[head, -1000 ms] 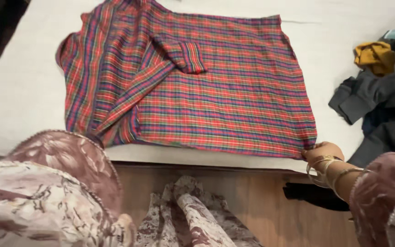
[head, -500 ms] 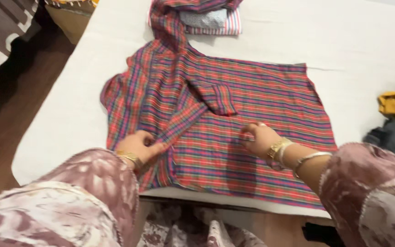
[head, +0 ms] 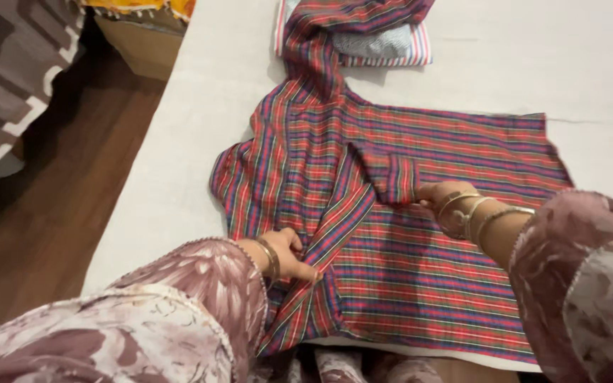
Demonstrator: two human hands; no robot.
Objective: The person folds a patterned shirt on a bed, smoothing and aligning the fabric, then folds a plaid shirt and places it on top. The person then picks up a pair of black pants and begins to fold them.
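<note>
A red, blue and green plaid shirt (head: 434,276) lies spread flat on a white surface (head: 179,170). One sleeve is folded diagonally across its body. My left hand (head: 289,254) pinches the lower part of that folded sleeve near the shirt's left side. My right hand (head: 438,198), with several bangles at the wrist, grips the sleeve's cuff end near the shirt's middle. The other sleeve (head: 321,42) runs up and away to the far edge.
A folded striped cloth (head: 384,46) lies under the far sleeve at the top. To the left, a dark wooden floor (head: 72,213), a brown box (head: 136,42) and a patterned grey cloth (head: 1,78). My patterned mauve sleeves fill the lower corners.
The view has shifted, putting the shirt further right. My right hand left the shirt's lower right corner and moved to the cuff. My left hand came onto the folded sleeve.
</note>
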